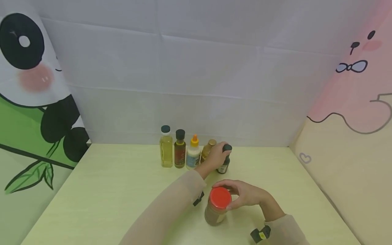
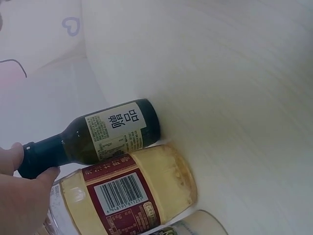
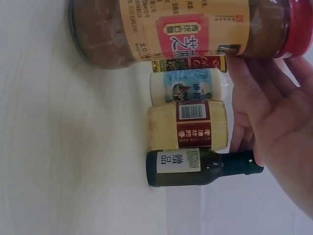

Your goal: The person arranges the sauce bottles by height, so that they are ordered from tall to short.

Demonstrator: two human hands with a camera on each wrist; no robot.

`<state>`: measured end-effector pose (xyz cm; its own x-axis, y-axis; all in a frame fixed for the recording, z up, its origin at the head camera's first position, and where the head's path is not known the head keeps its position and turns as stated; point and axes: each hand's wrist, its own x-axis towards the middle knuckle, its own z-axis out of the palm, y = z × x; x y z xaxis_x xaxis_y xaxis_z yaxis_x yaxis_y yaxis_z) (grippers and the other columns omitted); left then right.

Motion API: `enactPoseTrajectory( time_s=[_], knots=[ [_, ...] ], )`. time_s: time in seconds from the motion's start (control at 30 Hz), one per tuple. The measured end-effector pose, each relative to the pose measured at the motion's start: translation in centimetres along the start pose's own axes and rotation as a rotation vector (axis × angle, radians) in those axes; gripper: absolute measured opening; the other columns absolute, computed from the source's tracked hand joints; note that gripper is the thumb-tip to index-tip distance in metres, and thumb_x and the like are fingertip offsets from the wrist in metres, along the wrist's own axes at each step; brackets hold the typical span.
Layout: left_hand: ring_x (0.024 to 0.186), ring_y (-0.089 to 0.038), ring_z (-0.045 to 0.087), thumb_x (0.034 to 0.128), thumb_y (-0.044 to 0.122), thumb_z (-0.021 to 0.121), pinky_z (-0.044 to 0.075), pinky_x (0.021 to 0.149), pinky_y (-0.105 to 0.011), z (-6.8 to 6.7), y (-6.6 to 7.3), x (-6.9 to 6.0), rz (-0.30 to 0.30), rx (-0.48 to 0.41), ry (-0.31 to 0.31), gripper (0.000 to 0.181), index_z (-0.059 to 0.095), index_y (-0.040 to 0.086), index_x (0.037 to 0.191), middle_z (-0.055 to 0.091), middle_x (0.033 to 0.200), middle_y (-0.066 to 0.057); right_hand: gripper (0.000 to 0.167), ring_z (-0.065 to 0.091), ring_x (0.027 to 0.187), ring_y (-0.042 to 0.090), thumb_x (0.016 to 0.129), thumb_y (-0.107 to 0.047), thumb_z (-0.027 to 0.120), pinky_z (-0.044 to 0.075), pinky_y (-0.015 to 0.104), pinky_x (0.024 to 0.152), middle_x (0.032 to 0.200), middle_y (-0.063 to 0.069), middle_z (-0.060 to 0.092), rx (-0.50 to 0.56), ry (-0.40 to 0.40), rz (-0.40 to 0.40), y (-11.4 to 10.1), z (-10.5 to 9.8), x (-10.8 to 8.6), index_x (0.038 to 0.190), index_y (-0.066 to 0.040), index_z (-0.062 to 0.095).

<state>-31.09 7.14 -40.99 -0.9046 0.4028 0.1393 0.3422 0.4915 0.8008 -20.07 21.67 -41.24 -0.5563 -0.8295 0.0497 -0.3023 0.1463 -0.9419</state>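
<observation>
My left hand (image 1: 214,157) pinches the dark cap of a small dark green bottle (image 2: 107,132), which stands at the right end of a row. That bottle has a pale label with printed characters. Close beside it is a bottle of yellowish liquid (image 2: 168,178) with a dark red barcode label; in the head view my left hand partly covers it. Nearer to me, my right hand (image 1: 247,194) grips a glass jar (image 1: 212,216) of brown paste by its red lid (image 1: 220,197), fingers and thumb round the rim. The jar's label (image 3: 186,29) is tan and pink.
Left of the hands stand a white bottle with a yellow cap (image 1: 193,156), a dark-capped bottle with a red label (image 1: 180,153) and a tall bottle of pale yellow liquid (image 1: 166,151). A white cloth wall (image 1: 196,115) rises behind the pale table (image 1: 107,190).
</observation>
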Motion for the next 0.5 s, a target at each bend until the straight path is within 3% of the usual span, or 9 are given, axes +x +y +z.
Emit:
enactPoseTrajectory(
  time_s=[0.2,0.4,0.5],
  knots=[
    [0.116,-0.028,0.056,0.102,0.02,0.054,0.049,0.092,-0.039,0.07,0.3,0.21,-0.044,0.014,-0.014,0.039,0.05,0.002,0.136,0.056,0.13,-0.016,0.072,0.046,0.127,0.025,0.082,-0.01,0.078,0.038,0.042,0.105,0.136,0.009,0.052,0.012,0.009,-0.025,0.16,0.3,-0.16,0.142,-0.002,0.041],
    [0.115,-0.027,0.056,0.1016,0.019,0.055,0.049,0.091,-0.038,0.22,0.2,0.33,-0.057,0.005,-0.011,0.039,0.05,0.002,0.136,0.057,0.129,-0.015,0.064,0.048,0.124,0.027,0.081,-0.01,0.078,0.038,0.043,0.104,0.13,0.008,0.057,-0.007,0.046,-0.025,0.48,0.51,-0.11,0.137,-0.003,0.048],
    [0.115,-0.028,0.056,0.1012,0.019,0.056,0.049,0.091,-0.039,0.22,-0.09,0.45,-0.047,-0.005,-0.012,0.039,0.051,0.002,0.136,0.057,0.129,-0.016,0.061,0.051,0.121,0.027,0.079,-0.01,0.079,0.041,0.045,0.101,0.127,0.008,0.059,-0.052,0.067,-0.064,0.72,0.48,0.05,0.133,-0.005,0.052]
  ],
)
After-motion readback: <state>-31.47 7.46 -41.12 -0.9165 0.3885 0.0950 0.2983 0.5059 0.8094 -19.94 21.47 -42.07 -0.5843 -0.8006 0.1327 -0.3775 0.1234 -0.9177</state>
